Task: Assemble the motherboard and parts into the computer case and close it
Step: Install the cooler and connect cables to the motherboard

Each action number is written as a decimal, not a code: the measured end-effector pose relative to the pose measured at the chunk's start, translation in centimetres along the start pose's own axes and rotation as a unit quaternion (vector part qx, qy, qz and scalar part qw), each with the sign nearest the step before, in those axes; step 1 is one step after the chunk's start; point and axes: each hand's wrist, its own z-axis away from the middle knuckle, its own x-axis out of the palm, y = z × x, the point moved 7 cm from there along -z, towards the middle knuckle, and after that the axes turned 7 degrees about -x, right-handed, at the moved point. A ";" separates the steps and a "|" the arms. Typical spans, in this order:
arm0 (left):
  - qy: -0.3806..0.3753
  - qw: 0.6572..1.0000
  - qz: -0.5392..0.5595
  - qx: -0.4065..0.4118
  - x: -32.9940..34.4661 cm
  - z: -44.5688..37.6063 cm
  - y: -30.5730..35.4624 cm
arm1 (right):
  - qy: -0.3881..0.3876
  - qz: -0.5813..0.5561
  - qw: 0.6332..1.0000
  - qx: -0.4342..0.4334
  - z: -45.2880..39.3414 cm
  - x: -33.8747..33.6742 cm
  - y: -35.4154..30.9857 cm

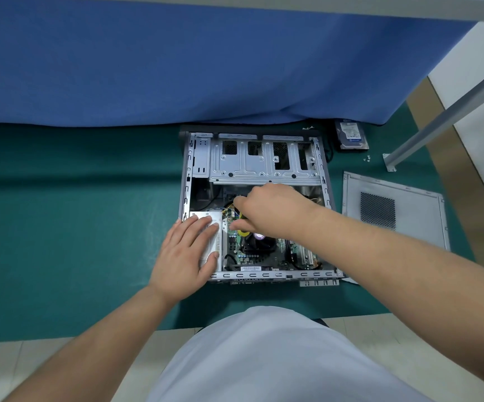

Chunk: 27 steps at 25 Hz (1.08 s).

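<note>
Lying on its side on the green bench (pixel 75 227), the computer case (pixel 326 181) gives open access from above, with the motherboard (pixel 236 240) already seated inside. The left hand (pixel 187 250) presses flat, fingers straight, on the power supply (pixel 219 236), likely steadying it. The right hand (pixel 269 210) has its grip curled on something yellow-black, perhaps a screwdriver. The side panel (pixel 408 204) and hard drive (pixel 350 136) wait nearby.
</note>
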 end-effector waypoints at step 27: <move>0.001 1.000 -0.001 -0.005 -0.2 -0.1 0.1 | -0.015 -0.076 0.996 -0.039 0.8 0.3 -0.7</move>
